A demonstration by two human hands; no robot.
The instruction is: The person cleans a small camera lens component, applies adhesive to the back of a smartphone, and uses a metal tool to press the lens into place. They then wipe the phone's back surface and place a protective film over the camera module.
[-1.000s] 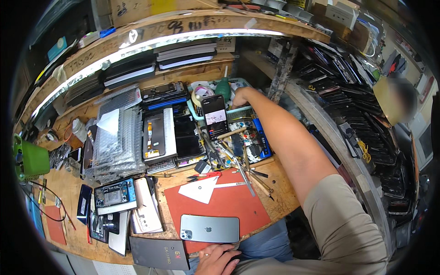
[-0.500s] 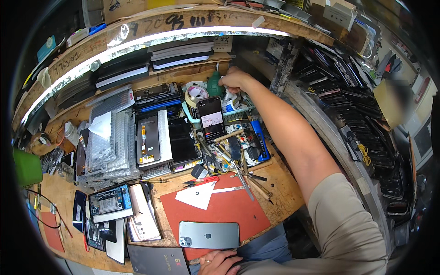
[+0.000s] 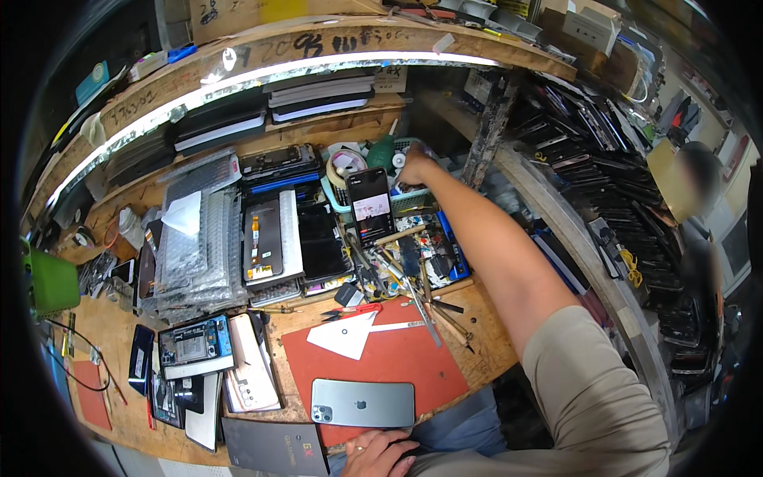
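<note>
My right hand (image 3: 415,167) reaches into a teal plastic basket (image 3: 412,203) at the back of the bench. Its fingers are mostly hidden among small white items there, so I cannot make out a hold. Just left of it leans a green rubber air blower (image 3: 380,153). My left hand (image 3: 378,455), a ring on one finger, rests at the bench's front edge with its fingers loosely extended, holding nothing. Beside it a grey-green smartphone (image 3: 362,403) lies back side up on a red mat (image 3: 429,358). A white paper piece (image 3: 342,337) lies farther up the mat.
A lit phone (image 3: 369,208) stands propped against the basket. Tweezers, a red-handled tool (image 3: 351,312) and loose parts crowd the bench's middle. Bubble-wrapped stacks (image 3: 187,262), opened phones (image 3: 195,346) and a black box (image 3: 274,447) sit left. A shelf beam (image 3: 302,44) crosses above.
My right hand has dropped from beside the air blower's top down into the basket. The blower now leans more to the right. My left hand stays almost in place.
</note>
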